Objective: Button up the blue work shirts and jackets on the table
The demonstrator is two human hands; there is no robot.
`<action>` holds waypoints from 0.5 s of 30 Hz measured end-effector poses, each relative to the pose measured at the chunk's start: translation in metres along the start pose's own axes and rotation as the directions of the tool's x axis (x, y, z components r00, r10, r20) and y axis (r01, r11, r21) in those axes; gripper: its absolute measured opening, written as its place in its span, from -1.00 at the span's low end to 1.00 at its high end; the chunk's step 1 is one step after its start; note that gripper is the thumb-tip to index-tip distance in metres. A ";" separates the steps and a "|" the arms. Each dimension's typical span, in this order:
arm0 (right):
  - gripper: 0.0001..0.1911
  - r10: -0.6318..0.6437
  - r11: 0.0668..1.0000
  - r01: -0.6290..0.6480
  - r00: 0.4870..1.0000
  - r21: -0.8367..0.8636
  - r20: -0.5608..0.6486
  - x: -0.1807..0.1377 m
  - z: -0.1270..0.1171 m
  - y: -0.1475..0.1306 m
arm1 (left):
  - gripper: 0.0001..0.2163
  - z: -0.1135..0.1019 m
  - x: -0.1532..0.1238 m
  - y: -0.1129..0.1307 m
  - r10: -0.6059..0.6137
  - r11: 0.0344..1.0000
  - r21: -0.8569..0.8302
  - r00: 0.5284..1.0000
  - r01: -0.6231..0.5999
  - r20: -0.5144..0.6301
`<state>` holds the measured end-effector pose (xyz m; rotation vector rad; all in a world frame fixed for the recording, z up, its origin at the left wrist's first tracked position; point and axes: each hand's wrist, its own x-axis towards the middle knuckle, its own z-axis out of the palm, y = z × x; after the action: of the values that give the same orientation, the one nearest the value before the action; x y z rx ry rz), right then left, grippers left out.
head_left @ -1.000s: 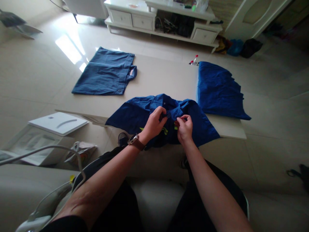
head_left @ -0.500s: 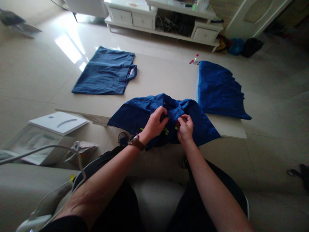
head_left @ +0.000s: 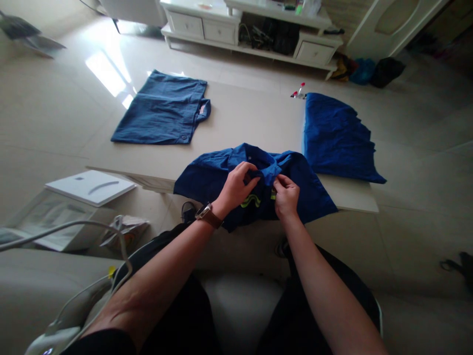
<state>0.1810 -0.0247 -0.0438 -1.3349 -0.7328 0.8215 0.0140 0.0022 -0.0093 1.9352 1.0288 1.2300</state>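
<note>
A dark blue work shirt (head_left: 207, 175) with yellow-green stripes hangs over the near edge of the table, its collar bunched in the middle. My left hand (head_left: 239, 185) is closed on the left side of the collar, thumb and fingers pinching the cloth. Opposite it, my right hand (head_left: 286, 195) pinches the collar's right part. What lies between the fingertips is partly hidden. Folded flat on the table's far left is a greyish-blue garment (head_left: 160, 111) with a collar or band at its right side. Another blue folded garment (head_left: 338, 138) drapes over the right end.
The pale table (head_left: 254, 113) spans the middle. Small red-capped bottles (head_left: 302, 88) show behind its right end. To the left stand a clear bin with a white lid (head_left: 90, 187) and a plastic bag (head_left: 125, 231). A grey cable (head_left: 74, 224) arcs near my left arm. A white cabinet (head_left: 201, 32) is beyond.
The shirt's left edge has drawn in slightly to the right, and more of its yellow-green stripe shows. Both hands keep their pinch on the collar, with only slight shifts.
</note>
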 end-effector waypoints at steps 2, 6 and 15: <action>-0.72 -0.047 0.998 0.048 0.998 -0.027 0.032 -0.002 0.000 -0.005 | -0.84 -0.002 0.000 -0.002 -0.005 1.000 0.022 1.000 0.005 -0.024; -0.79 -0.132 0.984 0.143 0.985 -0.102 0.111 -0.007 0.000 -0.016 | -0.89 -0.007 0.000 -0.003 0.030 0.991 0.127 1.000 -0.030 -0.003; -0.88 -0.278 0.906 0.339 0.928 -0.252 0.247 -0.015 0.000 -0.029 | -0.89 -0.008 -0.004 -0.002 0.103 0.941 0.314 0.991 -0.123 0.079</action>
<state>0.1754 -0.0385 -0.0151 -1.3554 -1.2367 0.6138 0.0054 0.0005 -0.0098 2.2931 1.1551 1.1092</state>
